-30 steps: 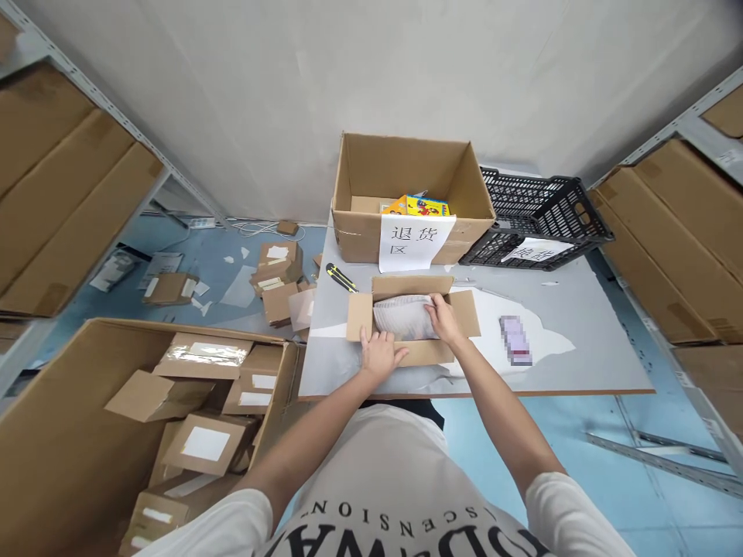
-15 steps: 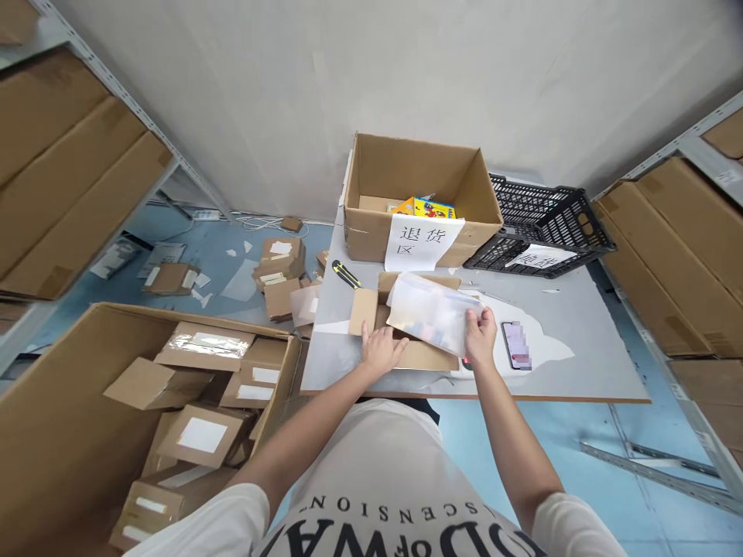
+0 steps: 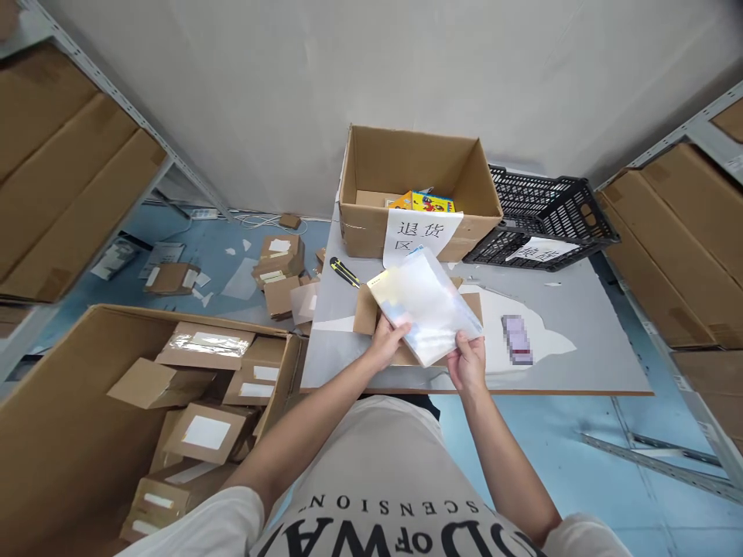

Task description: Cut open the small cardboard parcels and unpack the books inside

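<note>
Gripping a clear packet (image 3: 426, 305) from both sides, left hand (image 3: 388, 338) pinched its near-left edge, right hand (image 3: 467, 363) clasped its near corner, forearms converged above the small box (image 3: 367, 308).

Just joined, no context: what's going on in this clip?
A person at a grey table holds a flat item in a clear plastic bag with both hands, left hand at its near-left edge, right hand at its near-right corner. It is held above a small open cardboard box. A utility knife and phone lie on the table beside it.
</note>
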`<move>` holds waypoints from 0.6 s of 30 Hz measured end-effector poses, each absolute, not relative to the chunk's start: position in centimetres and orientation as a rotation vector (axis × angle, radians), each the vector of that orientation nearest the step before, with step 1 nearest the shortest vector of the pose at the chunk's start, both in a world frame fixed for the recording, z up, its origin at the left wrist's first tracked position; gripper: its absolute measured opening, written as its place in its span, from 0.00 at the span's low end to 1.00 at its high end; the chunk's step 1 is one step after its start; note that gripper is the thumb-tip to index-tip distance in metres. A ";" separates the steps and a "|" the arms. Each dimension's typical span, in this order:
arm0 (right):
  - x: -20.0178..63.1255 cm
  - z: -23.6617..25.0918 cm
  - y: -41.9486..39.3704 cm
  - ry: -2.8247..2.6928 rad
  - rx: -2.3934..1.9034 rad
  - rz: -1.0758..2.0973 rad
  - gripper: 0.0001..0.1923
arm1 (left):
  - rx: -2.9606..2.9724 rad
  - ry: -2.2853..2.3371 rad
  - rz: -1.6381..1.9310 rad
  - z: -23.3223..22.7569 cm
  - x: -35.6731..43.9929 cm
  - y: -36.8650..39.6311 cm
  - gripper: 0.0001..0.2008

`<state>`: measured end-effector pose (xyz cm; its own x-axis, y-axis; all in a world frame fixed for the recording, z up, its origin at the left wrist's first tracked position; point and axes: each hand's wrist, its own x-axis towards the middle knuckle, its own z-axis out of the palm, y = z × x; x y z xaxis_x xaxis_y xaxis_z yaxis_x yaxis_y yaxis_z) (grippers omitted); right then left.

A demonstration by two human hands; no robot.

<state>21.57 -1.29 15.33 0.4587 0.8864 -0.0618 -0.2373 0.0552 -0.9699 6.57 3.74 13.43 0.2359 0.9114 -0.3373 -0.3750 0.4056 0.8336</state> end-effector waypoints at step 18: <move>21.3 19.6 -1.0 -2.081 -1.648 0.321 0.14 | 0.636 0.811 0.929 14.0 3.0 4.7 0.26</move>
<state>21.31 -1.02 19.61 -0.1737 0.9619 0.2109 0.8537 0.2538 -0.4547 2.96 4.66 14.02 0.3541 0.8773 -0.3240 -0.4386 0.4618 0.7710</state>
